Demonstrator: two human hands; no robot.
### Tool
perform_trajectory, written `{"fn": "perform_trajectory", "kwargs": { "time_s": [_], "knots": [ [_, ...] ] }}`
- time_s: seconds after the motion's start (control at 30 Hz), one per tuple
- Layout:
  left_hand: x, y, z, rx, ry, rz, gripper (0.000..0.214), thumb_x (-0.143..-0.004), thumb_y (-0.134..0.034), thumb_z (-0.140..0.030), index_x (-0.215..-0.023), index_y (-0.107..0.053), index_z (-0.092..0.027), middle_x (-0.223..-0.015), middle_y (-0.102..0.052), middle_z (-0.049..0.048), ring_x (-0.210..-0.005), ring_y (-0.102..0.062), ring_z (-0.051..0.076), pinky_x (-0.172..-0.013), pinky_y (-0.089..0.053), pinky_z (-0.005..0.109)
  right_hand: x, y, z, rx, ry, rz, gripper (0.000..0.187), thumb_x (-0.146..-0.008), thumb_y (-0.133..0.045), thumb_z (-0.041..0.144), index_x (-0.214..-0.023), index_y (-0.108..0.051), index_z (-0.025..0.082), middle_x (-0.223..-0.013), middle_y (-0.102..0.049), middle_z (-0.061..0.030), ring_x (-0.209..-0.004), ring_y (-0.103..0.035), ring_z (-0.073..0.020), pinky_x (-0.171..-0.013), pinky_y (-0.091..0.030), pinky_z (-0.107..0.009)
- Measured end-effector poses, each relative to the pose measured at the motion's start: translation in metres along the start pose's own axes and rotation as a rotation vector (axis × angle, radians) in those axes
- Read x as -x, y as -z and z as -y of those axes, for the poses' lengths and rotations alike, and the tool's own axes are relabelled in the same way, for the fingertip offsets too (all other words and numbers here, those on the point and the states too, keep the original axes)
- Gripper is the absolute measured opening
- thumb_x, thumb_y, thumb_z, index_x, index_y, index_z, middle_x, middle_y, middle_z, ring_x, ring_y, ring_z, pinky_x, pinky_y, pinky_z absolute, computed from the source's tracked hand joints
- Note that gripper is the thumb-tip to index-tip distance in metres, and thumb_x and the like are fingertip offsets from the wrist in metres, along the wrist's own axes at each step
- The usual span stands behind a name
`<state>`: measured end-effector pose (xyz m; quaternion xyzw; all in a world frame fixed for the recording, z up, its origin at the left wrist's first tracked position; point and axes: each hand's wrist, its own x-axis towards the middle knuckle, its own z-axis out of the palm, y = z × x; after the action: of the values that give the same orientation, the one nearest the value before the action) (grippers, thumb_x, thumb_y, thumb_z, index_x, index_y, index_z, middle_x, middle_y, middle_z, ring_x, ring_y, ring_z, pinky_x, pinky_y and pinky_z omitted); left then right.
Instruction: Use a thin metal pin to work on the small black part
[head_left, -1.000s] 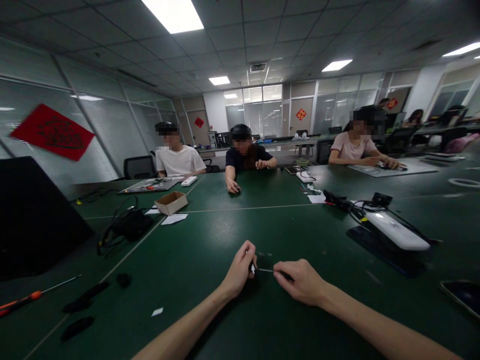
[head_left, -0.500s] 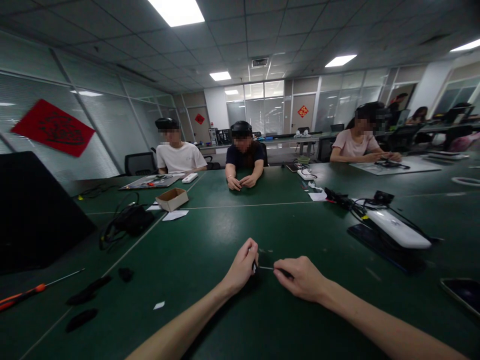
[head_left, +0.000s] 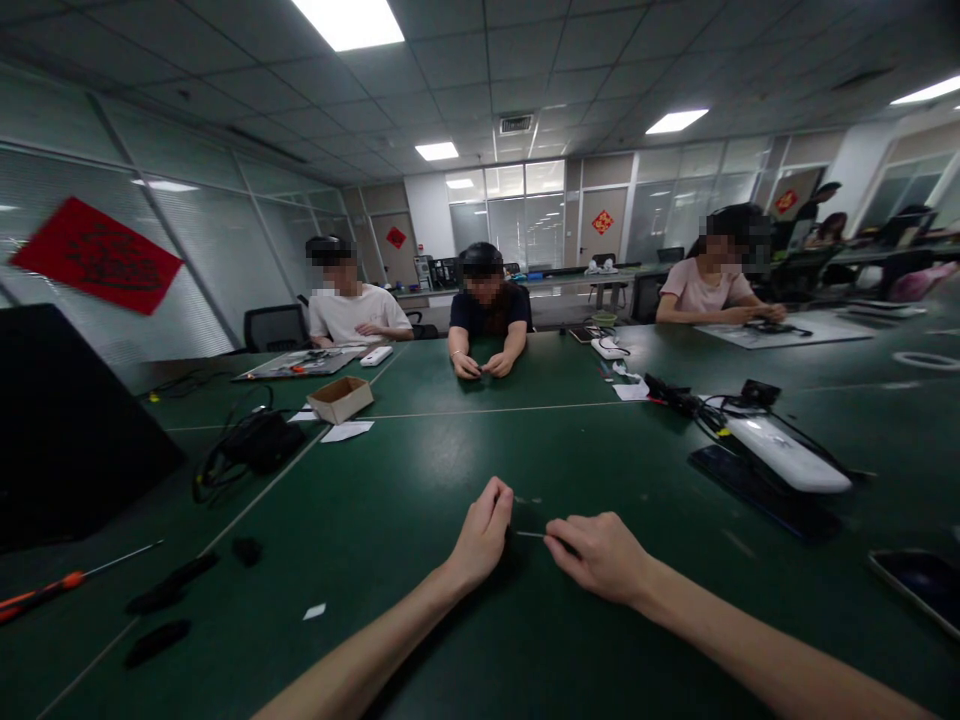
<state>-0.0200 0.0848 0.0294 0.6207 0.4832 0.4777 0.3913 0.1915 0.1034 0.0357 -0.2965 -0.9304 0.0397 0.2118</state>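
Observation:
My left hand [head_left: 480,535] and my right hand [head_left: 598,558] are close together, low over the dark green table [head_left: 390,480]. The left fingers close on a small dark object [head_left: 510,535], which they mostly hide. The right fingers pinch a slim tool with a thin metal shaft [head_left: 529,534] and a dark grip. Its shaft points left, its tip at or very near the small object. I cannot tell exactly what either item is.
To my left lie an orange-handled screwdriver [head_left: 45,588], black foam pieces [head_left: 157,643] and a white paper scrap [head_left: 315,611]. A phone [head_left: 919,590] sits at right, beyond it a white device [head_left: 787,455] and cables. Several co-workers sit across the table.
My hands stay nearly still, with the thin shaft still between them. The view has tilted and shifted slightly. The co-worker opposite has brought both hands together.

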Motion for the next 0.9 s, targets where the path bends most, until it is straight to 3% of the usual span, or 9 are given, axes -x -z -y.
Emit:
{"fn": "perform_trajectory", "kwargs": {
  "time_s": [0.17, 0.33, 0.53, 0.7, 0.9],
  "knots": [
    [-0.002, 0.0, 0.003, -0.032, -0.001, -0.008, 0.033, -0.092, -0.033, -0.047, -0.082, -0.044, -0.018, -0.067, -0.042, -0.0023, -0.06, -0.039, 0.01, -0.056, -0.032, 0.02, 0.001, 0.001, 0.003, 0.029, -0.02, -0.009, 0.029, -0.094, -0.035, 0.033, -0.093, -0.061, 0.019, -0.069, -0.06, -0.0011, -0.057, -0.052, -0.0089, -0.052, -0.033, -0.021],
    [-0.002, -0.001, 0.0, -0.015, 0.026, -0.031, 0.034, -0.091, -0.031, -0.048, -0.084, -0.043, -0.018, -0.066, -0.042, -0.0026, -0.058, -0.04, 0.01, -0.055, -0.033, 0.02, 0.001, -0.001, 0.003, -0.078, -0.072, -0.005, 0.03, -0.095, -0.034, 0.035, -0.093, -0.06, 0.02, -0.07, -0.061, -0.0003, -0.056, -0.053, -0.0085, -0.053, -0.037, -0.019],
    [0.004, -0.006, -0.006, 0.014, 0.006, 0.087, 0.033, -0.088, -0.04, -0.049, -0.083, -0.045, -0.017, -0.067, -0.045, -0.0021, -0.057, -0.042, 0.009, -0.053, -0.034, 0.019, -0.006, -0.005, -0.021, -0.27, -0.39, -0.155, 0.034, -0.097, -0.027, 0.036, -0.101, -0.057, 0.018, -0.068, -0.061, 0.0002, -0.049, -0.053, -0.008, -0.044, -0.037, -0.018],
    [-0.004, -0.005, 0.003, 0.341, 0.162, -0.009, 0.036, -0.086, -0.038, -0.056, -0.083, -0.038, -0.02, -0.062, -0.041, -0.0044, -0.045, -0.034, 0.006, -0.038, -0.023, 0.015, -0.004, 0.001, -0.017, -0.234, -0.168, -0.043, 0.03, -0.095, -0.034, 0.036, -0.095, -0.059, 0.019, -0.071, -0.061, 0.0004, -0.054, -0.054, -0.0079, -0.051, -0.039, -0.018],
    [-0.007, -0.003, 0.007, 0.431, 0.16, 0.016, 0.031, -0.085, -0.043, -0.051, -0.084, -0.038, -0.021, -0.058, -0.041, -0.005, -0.043, -0.034, 0.007, -0.036, -0.024, 0.014, -0.003, 0.005, -0.009, -0.145, 0.0, 0.019, 0.026, -0.093, -0.039, 0.033, -0.093, -0.06, 0.019, -0.071, -0.062, -0.0002, -0.059, -0.054, -0.0093, -0.057, -0.039, -0.02]
  ]
}}
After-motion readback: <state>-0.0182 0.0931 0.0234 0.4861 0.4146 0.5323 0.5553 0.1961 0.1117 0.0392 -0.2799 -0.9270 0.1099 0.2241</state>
